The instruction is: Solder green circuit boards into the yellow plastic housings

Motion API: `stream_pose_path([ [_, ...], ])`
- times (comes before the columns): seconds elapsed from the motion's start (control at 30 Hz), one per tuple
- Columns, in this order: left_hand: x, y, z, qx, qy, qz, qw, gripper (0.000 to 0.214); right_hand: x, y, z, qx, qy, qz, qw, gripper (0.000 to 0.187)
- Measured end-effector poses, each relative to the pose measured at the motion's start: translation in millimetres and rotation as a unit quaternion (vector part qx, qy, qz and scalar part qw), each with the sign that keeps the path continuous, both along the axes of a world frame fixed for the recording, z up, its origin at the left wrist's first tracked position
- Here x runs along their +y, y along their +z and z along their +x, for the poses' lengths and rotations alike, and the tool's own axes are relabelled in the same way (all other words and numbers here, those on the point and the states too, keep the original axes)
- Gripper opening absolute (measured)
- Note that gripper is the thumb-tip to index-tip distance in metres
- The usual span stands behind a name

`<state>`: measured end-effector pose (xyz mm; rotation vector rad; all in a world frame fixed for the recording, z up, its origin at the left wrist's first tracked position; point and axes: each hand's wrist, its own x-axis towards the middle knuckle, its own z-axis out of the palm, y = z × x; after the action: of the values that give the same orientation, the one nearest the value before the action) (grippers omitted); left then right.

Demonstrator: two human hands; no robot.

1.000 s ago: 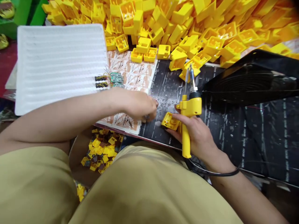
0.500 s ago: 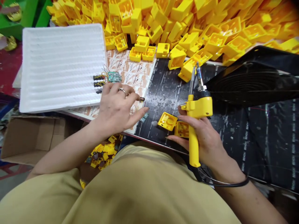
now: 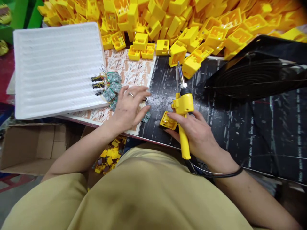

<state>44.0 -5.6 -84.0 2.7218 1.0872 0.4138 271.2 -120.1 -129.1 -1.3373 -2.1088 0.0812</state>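
My right hand [image 3: 198,129] is wrapped around a yellow soldering gun [image 3: 184,127], its metal tip pointing away from me toward the heap. Its fingertips are at a small open yellow housing [image 3: 168,120] on the black bench; whether they grip it I cannot tell. My left hand [image 3: 130,108] hovers low over the bench with fingers apart. Just by its thumb lies a small green circuit board [image 3: 146,117], and a tiny dark part shows by its fingertips, partly hidden. Left of that hand lie several green circuit boards [image 3: 109,94] with thin wires and black parts.
A white foam tray [image 3: 57,67] stands at the left. Yellow housings [image 3: 140,41] are heaped along the back. A black fan-like unit [image 3: 261,72] sits at the right. Below the bench are a cardboard box [image 3: 28,147] and more yellow pieces [image 3: 111,155]. A black cable [image 3: 216,175] crosses my right wrist.
My right hand and the soldering gun have moved left, over the yellow housings. My left hand has shifted slightly right relative to the tray, uncovering more circuit boards, and its fingers have spread.
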Motion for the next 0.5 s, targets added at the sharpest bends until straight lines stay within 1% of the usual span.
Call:
stream_pose_path([
  [0.07, 1.9, 4.2, -1.4, 0.006, 0.051, 0.031, 0.998, 0.032, 0.4, 1.8, -1.6, 0.006, -0.004, 0.009, 1.000, 0.048],
  [0.13, 1.7, 5.4, 0.3, 0.029, 0.071, 0.052, 0.996, 0.027, -0.9, 5.6, -1.0, 0.024, -0.020, 0.033, 0.999, 0.051],
  [0.23, -2.0, 1.5, 7.6, 0.072, 0.061, 0.070, 0.993, 0.027, -4.4, 13.1, 2.0, 0.061, -0.048, 0.067, 0.995, 0.048],
  [0.3, -4.1, -1.5, 11.6, 0.088, 0.048, 0.059, 0.993, 0.024, -7.7, 18.1, 5.4, 0.081, -0.052, 0.076, 0.992, 0.042],
  [0.37, -4.7, -1.4, 12.6, 0.077, 0.038, 0.019, 0.996, 0.022, -12.6, 22.6, 11.5, 0.089, -0.052, 0.073, 0.992, 0.034],
  [0.4, -4.6, 0.1, 12.1, 0.059, 0.031, -0.014, 0.998, 0.022, -16.3, 24.7, 16.0, 0.094, -0.053, 0.074, 0.991, 0.031],
  [0.47, -4.1, 5.2, 11.4, 0.018, 0.004, -0.099, 0.995, 0.020, -26.7, 29.1, 27.9, 0.111, -0.049, 0.072, 0.990, 0.025],
  [0.5, -3.9, 8.2, 11.8, 0.005, -0.014, -0.142, 0.990, 0.019, -33.6, 31.8, 35.0, 0.121, -0.055, 0.064, 0.989, 0.025],
])
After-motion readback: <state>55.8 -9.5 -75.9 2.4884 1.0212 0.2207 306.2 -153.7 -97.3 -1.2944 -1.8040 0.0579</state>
